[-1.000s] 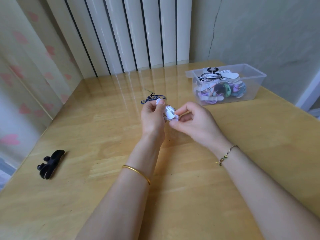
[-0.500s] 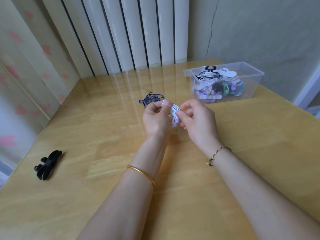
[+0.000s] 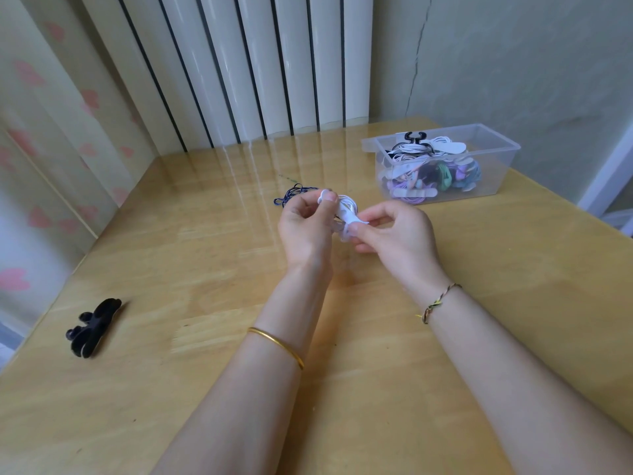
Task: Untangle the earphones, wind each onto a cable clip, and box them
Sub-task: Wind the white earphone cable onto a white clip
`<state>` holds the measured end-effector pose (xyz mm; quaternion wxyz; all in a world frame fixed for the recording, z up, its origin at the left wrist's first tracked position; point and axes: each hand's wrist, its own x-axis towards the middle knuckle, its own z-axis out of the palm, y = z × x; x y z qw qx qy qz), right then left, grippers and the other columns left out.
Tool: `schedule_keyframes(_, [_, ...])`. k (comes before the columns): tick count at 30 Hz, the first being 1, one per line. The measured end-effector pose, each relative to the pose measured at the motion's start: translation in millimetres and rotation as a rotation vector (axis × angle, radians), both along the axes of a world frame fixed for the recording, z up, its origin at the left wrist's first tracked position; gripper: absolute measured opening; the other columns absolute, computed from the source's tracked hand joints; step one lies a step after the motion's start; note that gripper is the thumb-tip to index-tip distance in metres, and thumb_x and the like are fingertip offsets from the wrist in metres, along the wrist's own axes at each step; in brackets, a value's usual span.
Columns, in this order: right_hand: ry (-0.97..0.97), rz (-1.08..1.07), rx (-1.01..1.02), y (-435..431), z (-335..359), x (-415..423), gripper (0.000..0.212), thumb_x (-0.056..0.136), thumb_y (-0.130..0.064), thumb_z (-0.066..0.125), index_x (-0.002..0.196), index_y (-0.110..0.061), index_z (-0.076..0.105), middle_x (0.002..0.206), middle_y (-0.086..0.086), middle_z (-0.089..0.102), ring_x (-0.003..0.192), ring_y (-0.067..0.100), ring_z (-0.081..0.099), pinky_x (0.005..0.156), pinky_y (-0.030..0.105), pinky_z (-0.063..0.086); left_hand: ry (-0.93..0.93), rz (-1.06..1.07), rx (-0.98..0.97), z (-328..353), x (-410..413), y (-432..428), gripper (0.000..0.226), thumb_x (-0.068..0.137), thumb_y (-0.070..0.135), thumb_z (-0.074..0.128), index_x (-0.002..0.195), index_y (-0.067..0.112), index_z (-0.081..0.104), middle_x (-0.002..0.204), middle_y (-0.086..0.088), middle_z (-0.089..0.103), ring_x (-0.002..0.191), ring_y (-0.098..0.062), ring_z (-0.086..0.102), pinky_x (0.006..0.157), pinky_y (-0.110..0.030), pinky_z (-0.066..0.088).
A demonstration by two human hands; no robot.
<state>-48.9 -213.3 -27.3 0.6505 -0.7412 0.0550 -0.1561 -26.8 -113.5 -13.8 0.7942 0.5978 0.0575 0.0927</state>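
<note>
Evidently the left grip [image 3: 304,229] pinches the clip [image 3: 346,216] by its top, steadying it above the desk [image 3: 205,269], while the right grip [image 3: 397,236] pinches its lower end, probably tucking in wound cord [image 3: 350,204]; the box [image 3: 498,181] waits nearby.

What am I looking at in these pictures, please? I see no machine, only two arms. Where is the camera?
There is no machine: a person works with bare hands, and the camera sits on their head, looking down. The left hand and the right hand both pinch a white cable clip with white cord wound on it. On the wooden table lie a tangled dark blue earphone behind the hands, a black clip far left, and a clear box of wound earphones at the right.
</note>
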Motion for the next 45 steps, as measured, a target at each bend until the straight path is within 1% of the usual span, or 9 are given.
schedule_keyframes(6, [0.113, 0.076, 0.323, -17.6, 1.2, 4.3, 0.019, 0.090, -0.002, 0.060, 0.105, 0.000, 0.049, 0.083, 0.015, 0.063, 0.056, 0.018, 0.065, 0.057, 0.029, 0.058, 0.009, -0.086, 0.031, -0.1, -2.8, -1.0, 0.008, 0.090, 0.007, 0.062, 0.088, 0.015, 0.063, 0.080, 0.005, 0.064, 0.064, -0.005, 0.056, 0.053, -0.012, 0.044])
schedule_keyframes(9, [0.158, 0.080, 0.252, -22.4, -0.7, 7.2, 0.019, 0.091, -0.011, 0.062, 0.107, -0.004, 0.055, 0.085, 0.008, 0.061, 0.059, 0.012, 0.060, 0.055, 0.023, 0.053, 0.030, -0.110, 0.008, 0.0, -2.6, 0.1, 0.010, 0.090, 0.007, 0.062, 0.087, 0.016, 0.063, 0.080, 0.004, 0.063, 0.066, -0.007, 0.057, 0.058, -0.016, 0.046])
schedule_keyframes(12, [0.106, 0.104, 0.202, -24.3, -0.1, 6.0, 0.006, 0.090, -0.009, 0.061, 0.084, -0.008, 0.061, 0.071, 0.004, 0.063, 0.059, 0.010, 0.059, 0.055, 0.020, 0.051, 0.054, -0.120, -0.019, 0.2, -1.9, 1.7, 0.008, 0.090, 0.007, 0.063, 0.088, 0.015, 0.064, 0.081, 0.003, 0.064, 0.068, -0.008, 0.058, 0.061, -0.017, 0.046])
schedule_keyframes(17, [0.053, 0.030, 0.015, -32.2, 2.1, 6.3, 0.017, 0.091, -0.005, 0.058, 0.075, -0.012, 0.059, 0.065, 0.003, 0.060, 0.054, 0.010, 0.054, 0.049, 0.017, 0.046, 0.064, -0.060, 0.060, -2.2, -2.4, -4.8, 0.005, 0.087, 0.007, 0.066, 0.087, 0.012, 0.065, 0.084, 0.000, 0.066, 0.061, 0.003, 0.060, 0.051, -0.003, 0.041])
schedule_keyframes(25, [0.076, 0.054, 0.014, -78.0, 46.8, 17.6, 0.006, 0.087, -0.005, 0.066, 0.088, 0.001, 0.063, 0.070, 0.009, 0.065, 0.055, 0.012, 0.062, 0.055, 0.020, 0.054, 0.011, -0.120, 0.245, 30.9, 28.2, -43.1, 0.007, 0.089, 0.011, 0.065, 0.083, 0.015, 0.064, 0.075, -0.001, 0.061, 0.063, -0.006, 0.051, 0.045, -0.004, 0.036])
schedule_keyframes(32, [0.022, -0.206, -0.112, -146.9, 75.4, 47.3, 0.018, 0.084, 0.001, 0.064, 0.068, -0.007, 0.062, 0.062, 0.011, 0.064, 0.046, 0.007, 0.062, 0.049, 0.021, 0.054, -0.122, -0.300, 0.444, 57.8, 72.7, -108.3, 0.008, 0.088, 0.005, 0.061, 0.091, 0.008, 0.069, 0.080, -0.002, 0.065, 0.071, -0.012, 0.057, 0.064, -0.014, 0.046])
schedule_keyframes(37, [0.006, -0.567, -0.449, -188.6, 86.6, 99.3, 0.011, 0.077, -0.006, 0.057, 0.071, -0.014, 0.063, 0.075, 0.009, 0.070, 0.072, 0.025, 0.067, 0.064, 0.031, 0.055, -0.211, -0.238, 0.821, 63.8, 118.4, -139.4, 0.033, 0.088, 0.001, 0.051, 0.118, 0.009, 0.064, 0.119, -0.007, 0.065, 0.112, -0.021, 0.058, 0.100, -0.032, 0.045])
schedule_keyframes(41, [0.153, -0.668, -0.905, -193.7, 82.1, 116.9, 0.011, 0.086, -0.010, 0.055, 0.092, -0.012, 0.064, 0.100, 0.013, 0.065, 0.094, 0.033, 0.059, 0.070, 0.028, 0.037, -0.187, -0.192, 1.099, 49.0, 138.3, -142.8, 0.049, 0.084, -0.005, 0.039, 0.121, 0.017, 0.062, 0.129, -0.005, 0.059, 0.124, -0.028, 0.047, 0.103, -0.043, 0.040])
schedule_keyframes(45, [0.317, -0.616, -1.229, -189.7, 62.9, 128.7, 0.021, 0.087, -0.020, 0.058, 0.107, -0.021, 0.064, 0.118, 0.006, 0.056, 0.115, 0.026, 0.047, 0.086, 0.032, 0.034, -0.246, -0.140, 1.079, 39.8, 140.5, -144.8, 0.048, 0.085, -0.006, 0.037, 0.119, 0.015, 0.063, 0.127, -0.006, 0.061, 0.121, -0.029, 0.049, 0.103, -0.042, 0.040])
